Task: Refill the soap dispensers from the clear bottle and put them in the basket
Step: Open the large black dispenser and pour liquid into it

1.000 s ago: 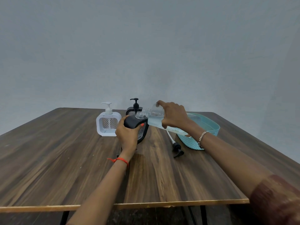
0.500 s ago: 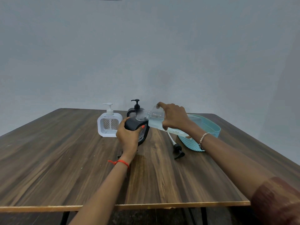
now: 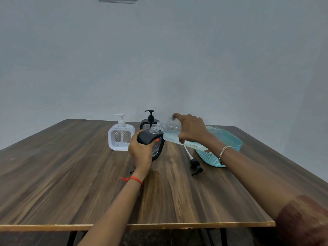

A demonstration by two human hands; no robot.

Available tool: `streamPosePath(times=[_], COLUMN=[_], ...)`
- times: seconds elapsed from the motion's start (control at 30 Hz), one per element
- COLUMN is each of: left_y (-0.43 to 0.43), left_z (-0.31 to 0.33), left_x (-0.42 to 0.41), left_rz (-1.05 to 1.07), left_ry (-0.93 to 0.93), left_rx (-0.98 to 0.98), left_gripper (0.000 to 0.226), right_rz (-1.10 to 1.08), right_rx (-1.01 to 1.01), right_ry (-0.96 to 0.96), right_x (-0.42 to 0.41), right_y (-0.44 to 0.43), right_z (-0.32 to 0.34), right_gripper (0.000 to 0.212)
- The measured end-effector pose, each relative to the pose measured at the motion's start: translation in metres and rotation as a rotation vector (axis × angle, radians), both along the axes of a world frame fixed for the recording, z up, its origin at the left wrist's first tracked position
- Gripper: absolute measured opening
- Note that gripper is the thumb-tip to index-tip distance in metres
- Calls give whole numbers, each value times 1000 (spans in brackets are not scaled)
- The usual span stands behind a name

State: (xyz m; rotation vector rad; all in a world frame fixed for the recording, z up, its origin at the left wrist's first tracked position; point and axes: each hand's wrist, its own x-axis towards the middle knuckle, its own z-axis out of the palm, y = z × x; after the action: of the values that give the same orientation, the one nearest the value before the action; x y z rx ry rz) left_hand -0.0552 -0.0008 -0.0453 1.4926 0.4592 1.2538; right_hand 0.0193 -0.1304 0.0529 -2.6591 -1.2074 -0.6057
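My left hand (image 3: 141, 151) grips an open black soap dispenser (image 3: 156, 144), tilted a little, near the table's middle. My right hand (image 3: 192, 129) holds the clear bottle (image 3: 171, 133) tipped on its side, its neck at the dispenser's open mouth; pale liquid lies in the bottle's lower half. The removed black pump (image 3: 194, 165) with its white tube lies on the table to the right. A white dispenser (image 3: 121, 136) and a second black dispenser (image 3: 150, 121), both with pumps on, stand behind. The teal basket (image 3: 232, 142) sits at the right, partly behind my right arm.
The wooden table (image 3: 71, 174) reaches a plain grey wall at the back. Its front edge runs close to me. A small dark piece (image 3: 132, 171) lies on the table beside my left wrist.
Both hands hold the same grips and stay over the same spot. The bottle remains tipped at the dispenser's mouth. The view has shifted slightly.
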Motion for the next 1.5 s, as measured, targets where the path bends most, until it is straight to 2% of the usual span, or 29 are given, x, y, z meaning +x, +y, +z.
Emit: streamPosePath(times=[1.5], left_y=[-1], left_z=[-1], left_x=[-3], left_rz=[-8], left_ry=[-12], left_rx=[-31], left_gripper=[59], right_rz=[8], right_rx=[21], right_ry=[63], right_x=[-1], right_y=[-4], right_z=[-1], right_gripper=[79])
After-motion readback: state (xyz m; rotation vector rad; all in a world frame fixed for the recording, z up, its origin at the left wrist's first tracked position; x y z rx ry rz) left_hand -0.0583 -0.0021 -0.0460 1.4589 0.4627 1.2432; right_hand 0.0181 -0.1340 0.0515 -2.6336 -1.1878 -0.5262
